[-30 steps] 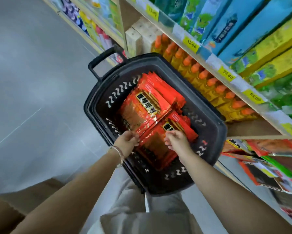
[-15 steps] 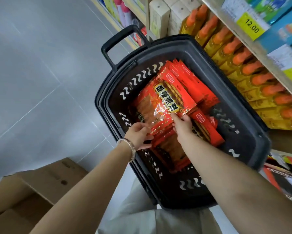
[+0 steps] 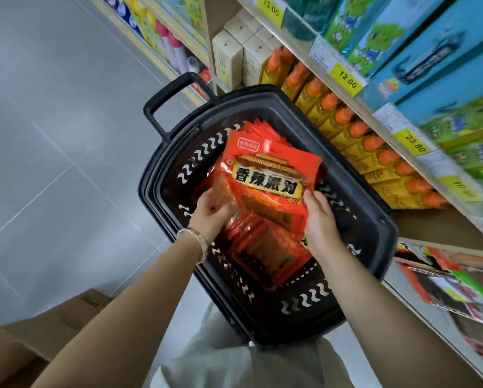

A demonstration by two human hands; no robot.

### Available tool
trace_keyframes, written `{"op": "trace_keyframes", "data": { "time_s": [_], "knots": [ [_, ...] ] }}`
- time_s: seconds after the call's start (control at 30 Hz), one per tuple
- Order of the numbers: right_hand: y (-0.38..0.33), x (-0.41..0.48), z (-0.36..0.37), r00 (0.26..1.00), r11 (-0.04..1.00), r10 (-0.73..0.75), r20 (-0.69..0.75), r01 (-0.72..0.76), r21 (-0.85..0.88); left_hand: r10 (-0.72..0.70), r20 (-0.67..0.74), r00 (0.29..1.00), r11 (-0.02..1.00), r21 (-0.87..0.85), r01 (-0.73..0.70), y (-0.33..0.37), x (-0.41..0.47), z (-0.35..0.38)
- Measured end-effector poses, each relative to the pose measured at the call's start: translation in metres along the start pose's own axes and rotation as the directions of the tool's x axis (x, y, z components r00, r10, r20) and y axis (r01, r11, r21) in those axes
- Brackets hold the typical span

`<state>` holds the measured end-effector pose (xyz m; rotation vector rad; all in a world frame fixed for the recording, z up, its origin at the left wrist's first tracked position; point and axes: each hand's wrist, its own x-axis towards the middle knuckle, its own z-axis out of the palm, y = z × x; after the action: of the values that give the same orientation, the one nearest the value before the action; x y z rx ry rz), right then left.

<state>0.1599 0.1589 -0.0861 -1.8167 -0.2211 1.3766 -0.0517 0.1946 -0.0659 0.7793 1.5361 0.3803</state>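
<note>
A black shopping basket (image 3: 371,219) with a pull handle stands on the floor beside the shelves. It holds several red snack packets. Both hands are inside it. My left hand (image 3: 211,212), with a bracelet on the wrist, grips the lower left of a stack of red packets (image 3: 268,177). The same stack's lower right edge is held by my right hand (image 3: 320,222). The stack is tilted up, so the top packet's yellow label faces me. More red packets (image 3: 265,253) lie beneath on the basket floor.
Store shelves run along the right: yellow bottles with orange caps (image 3: 355,130), cream boxes (image 3: 229,60), blue and green boxes (image 3: 402,49) above, and flat packets (image 3: 453,281) on a lower shelf. A cardboard box (image 3: 39,340) sits at bottom left on the grey tiled floor.
Both hands have gathered a stack of red packets and raised it from the pile, tilting its front toward me. The view has shifted nearer to the basket.
</note>
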Motion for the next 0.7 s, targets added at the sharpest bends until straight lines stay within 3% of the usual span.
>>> {"op": "trace_keyframes", "data": {
  "time_s": [0.13, 0.23, 0.3, 0.43, 0.53, 0.7],
  "knots": [
    [-0.004, -0.003, 0.006, 0.978, 0.988, 0.153, 0.141, -0.157, 0.015, 0.045, 0.054, 0.998, 0.998, -0.046, -0.042, 0.020, 0.006, -0.007],
    [0.000, 0.003, 0.010, 0.951, 0.969, 0.223, 0.214, -0.239, 0.052, 0.040, 0.003, 0.999, 0.992, -0.121, -0.039, 0.021, 0.009, -0.020],
    [0.006, 0.010, 0.012, 0.947, 0.974, 0.215, 0.239, -0.225, 0.013, 0.058, -0.047, 0.997, 0.995, -0.073, -0.062, 0.017, 0.011, -0.026],
    [0.021, 0.032, 0.016, 0.985, 0.980, 0.174, 0.022, -0.170, -0.107, 0.058, -0.242, 0.969, 0.998, 0.042, -0.050, 0.010, 0.024, -0.027],
    [0.034, 0.053, 0.020, 0.987, 0.966, 0.123, -0.100, -0.142, -0.218, -0.004, -0.353, 0.936, 1.000, -0.001, 0.004, 0.008, 0.041, -0.025],
    [0.037, 0.081, 0.040, 0.986, 0.925, 0.078, -0.149, -0.127, -0.357, -0.031, -0.294, 0.955, 0.990, 0.120, 0.069, -0.002, 0.057, -0.027]
  ]
}}
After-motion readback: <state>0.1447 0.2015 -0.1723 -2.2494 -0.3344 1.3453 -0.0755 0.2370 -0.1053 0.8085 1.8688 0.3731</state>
